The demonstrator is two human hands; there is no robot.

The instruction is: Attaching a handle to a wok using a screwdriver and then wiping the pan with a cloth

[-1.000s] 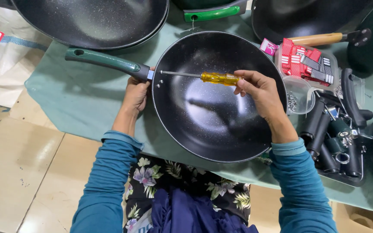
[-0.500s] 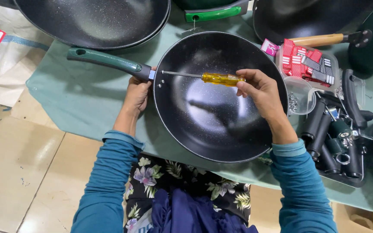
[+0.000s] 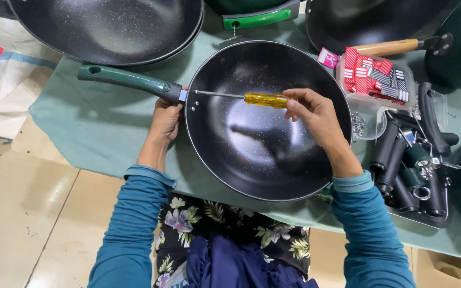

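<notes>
A black speckled wok (image 3: 265, 149) with a green handle (image 3: 126, 81) lies on the green-covered table in front of me. My left hand (image 3: 165, 120) grips the wok at the base of the handle, just outside the rim. My right hand (image 3: 316, 113) holds a screwdriver with a yellow handle (image 3: 265, 100). Its thin shaft reaches left across the inside of the wok, with the tip at the rivets by the handle joint.
More black woks (image 3: 108, 26) lie at the back of the table. To the right are a clear box of red packets (image 3: 372, 74), a small clear cup of screws (image 3: 364, 120), a wooden-handled tool (image 3: 396, 47) and a tray of black handles (image 3: 412, 165). White bag at left.
Hands and screwdriver stay in place at the handle joint; my right fingers shift slightly on the yellow handle.
</notes>
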